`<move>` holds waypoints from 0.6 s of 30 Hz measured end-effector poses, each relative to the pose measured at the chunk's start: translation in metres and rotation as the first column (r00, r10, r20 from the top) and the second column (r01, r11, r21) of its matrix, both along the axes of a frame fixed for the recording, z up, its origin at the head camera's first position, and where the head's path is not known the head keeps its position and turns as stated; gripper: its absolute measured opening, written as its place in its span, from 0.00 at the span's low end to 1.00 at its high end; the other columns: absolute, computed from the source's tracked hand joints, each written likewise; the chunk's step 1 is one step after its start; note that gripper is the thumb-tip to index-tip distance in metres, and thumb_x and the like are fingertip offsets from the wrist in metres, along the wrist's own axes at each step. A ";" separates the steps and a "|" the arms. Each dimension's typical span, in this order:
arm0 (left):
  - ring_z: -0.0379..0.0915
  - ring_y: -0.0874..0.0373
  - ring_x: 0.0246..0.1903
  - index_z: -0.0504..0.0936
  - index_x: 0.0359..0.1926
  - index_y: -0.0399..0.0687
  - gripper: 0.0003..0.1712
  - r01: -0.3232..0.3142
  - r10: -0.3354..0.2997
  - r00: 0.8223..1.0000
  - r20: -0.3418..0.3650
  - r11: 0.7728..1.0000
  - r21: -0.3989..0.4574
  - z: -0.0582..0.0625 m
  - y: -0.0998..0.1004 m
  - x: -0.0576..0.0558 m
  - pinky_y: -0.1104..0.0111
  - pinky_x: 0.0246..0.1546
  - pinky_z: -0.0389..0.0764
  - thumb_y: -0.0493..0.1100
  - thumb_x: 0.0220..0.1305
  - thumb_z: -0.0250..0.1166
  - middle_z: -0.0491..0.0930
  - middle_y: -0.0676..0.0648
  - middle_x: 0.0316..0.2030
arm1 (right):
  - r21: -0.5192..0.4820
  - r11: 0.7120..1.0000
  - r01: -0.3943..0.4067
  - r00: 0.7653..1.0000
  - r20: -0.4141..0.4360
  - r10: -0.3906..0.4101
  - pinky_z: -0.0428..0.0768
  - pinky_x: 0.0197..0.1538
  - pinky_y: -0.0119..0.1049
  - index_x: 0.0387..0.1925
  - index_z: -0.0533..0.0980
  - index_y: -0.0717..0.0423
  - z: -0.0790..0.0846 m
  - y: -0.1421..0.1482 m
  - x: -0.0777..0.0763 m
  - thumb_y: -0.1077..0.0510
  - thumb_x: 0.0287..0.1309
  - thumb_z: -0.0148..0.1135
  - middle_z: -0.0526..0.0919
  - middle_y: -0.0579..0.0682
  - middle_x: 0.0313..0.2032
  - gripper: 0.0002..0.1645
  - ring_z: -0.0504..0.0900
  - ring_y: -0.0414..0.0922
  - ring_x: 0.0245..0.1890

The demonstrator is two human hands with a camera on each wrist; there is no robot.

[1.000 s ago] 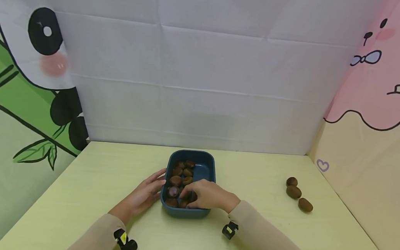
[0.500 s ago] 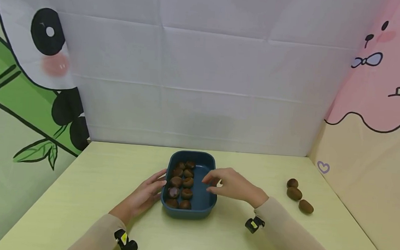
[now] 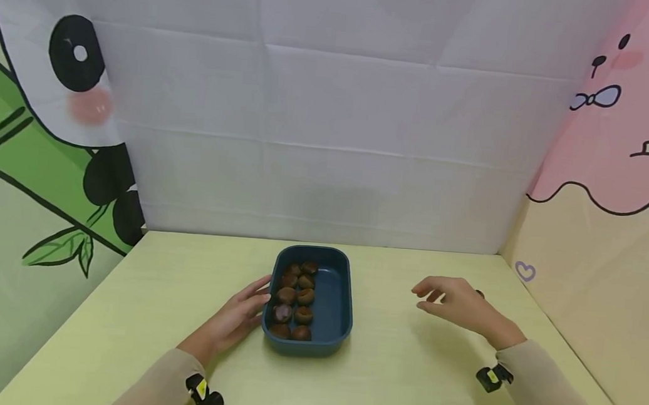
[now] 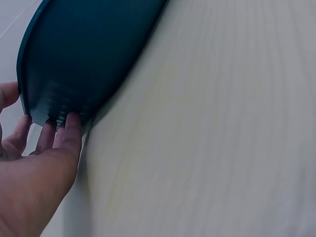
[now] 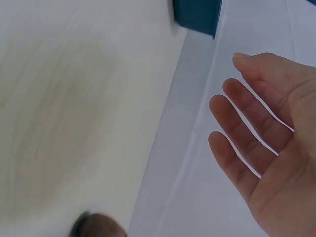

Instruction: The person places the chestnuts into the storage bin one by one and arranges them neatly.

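A deep blue plastic box (image 3: 335, 304) stands mid-table, with several brown chestnuts (image 3: 305, 296) lying in two columns along its left half. My left hand (image 3: 229, 322) touches the box's left wall with fairly straight fingers; in the left wrist view the fingertips (image 4: 73, 121) rest against the outer side. Over the table to the right, my right hand (image 3: 458, 305) hovers with loosely bent, spread fingers and nothing in them. Behind it peeks the edge of a loose chestnut (image 3: 480, 294). Low in the right wrist view, a blurred chestnut (image 5: 101, 226) shows.
The pale yellow table (image 3: 380, 382) meets a white creased backdrop (image 3: 329, 134) at the rear. Side panels carry a panda drawing (image 3: 75, 53) on the left and a pink animal drawing (image 3: 606, 134) on the right.
My right hand has come out of the box and travelled right, toward the loose chestnuts, which it now mostly hides. The left hand and box have stayed in place.
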State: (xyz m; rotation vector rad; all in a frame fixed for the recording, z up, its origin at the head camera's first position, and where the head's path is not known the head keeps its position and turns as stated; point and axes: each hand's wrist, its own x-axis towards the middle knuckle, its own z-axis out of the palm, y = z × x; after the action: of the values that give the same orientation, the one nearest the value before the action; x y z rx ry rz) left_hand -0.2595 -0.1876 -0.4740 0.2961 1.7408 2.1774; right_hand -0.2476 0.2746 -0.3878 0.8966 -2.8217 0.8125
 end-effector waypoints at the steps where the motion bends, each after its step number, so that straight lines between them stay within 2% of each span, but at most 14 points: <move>1: 0.49 0.45 0.74 0.48 0.80 0.49 0.36 0.003 -0.003 1.000 -0.001 1.000 -0.002 -0.001 0.000 0.001 0.48 0.71 0.53 0.41 0.78 0.52 0.49 0.38 0.77 | 0.000 1.000 0.027 1.000 0.001 -0.027 0.82 0.43 0.37 0.49 0.82 0.48 -0.002 0.010 0.002 0.56 0.63 0.69 0.85 0.41 0.44 0.13 0.83 0.39 0.40; 4: 0.48 0.45 0.74 0.48 0.80 0.50 0.36 0.011 -0.011 1.000 0.002 1.000 0.005 -0.002 0.000 0.001 0.48 0.71 0.53 0.42 0.78 0.52 0.48 0.39 0.77 | 0.001 0.994 0.109 0.994 0.006 -0.109 0.83 0.43 0.38 0.48 0.82 0.49 -0.009 0.041 0.010 0.55 0.63 0.69 0.85 0.44 0.44 0.12 0.84 0.40 0.40; 9: 0.46 0.43 0.75 0.46 0.80 0.50 0.38 0.034 -0.034 0.999 -0.014 0.999 0.001 -0.002 -0.001 0.001 0.48 0.71 0.53 0.43 0.78 0.52 0.46 0.38 0.77 | 0.006 0.971 0.239 0.971 0.004 -0.239 0.82 0.40 0.37 0.47 0.83 0.53 -0.027 0.084 0.021 0.55 0.61 0.70 0.86 0.46 0.41 0.13 0.83 0.42 0.39; 14: 0.46 0.43 0.75 0.45 0.80 0.50 0.38 0.034 -0.034 0.999 -0.008 0.999 0.008 -0.002 -0.001 0.001 0.49 0.71 0.54 0.43 0.78 0.52 0.45 0.39 0.78 | 0.030 0.952 0.306 0.952 0.004 -0.306 0.81 0.39 0.40 0.46 0.84 0.54 -0.042 0.112 0.029 0.54 0.59 0.72 0.86 0.49 0.44 0.14 0.84 0.48 0.40; 18: 0.47 0.44 0.74 0.47 0.80 0.51 0.37 0.018 -0.018 1.000 -0.001 1.000 0.013 -0.002 0.000 0.001 0.49 0.71 0.53 0.43 0.78 0.52 0.47 0.40 0.77 | 0.043 0.938 0.345 0.938 0.024 -0.346 0.80 0.40 0.44 0.46 0.84 0.55 -0.047 0.122 0.033 0.53 0.58 0.73 0.86 0.52 0.45 0.16 0.85 0.52 0.42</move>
State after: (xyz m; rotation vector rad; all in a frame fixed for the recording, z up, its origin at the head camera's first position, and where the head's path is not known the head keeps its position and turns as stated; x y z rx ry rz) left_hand -0.2590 -0.1880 -0.4756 0.3152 1.7184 2.1772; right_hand -0.2147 0.3971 -0.4343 0.3710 -2.9050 0.7290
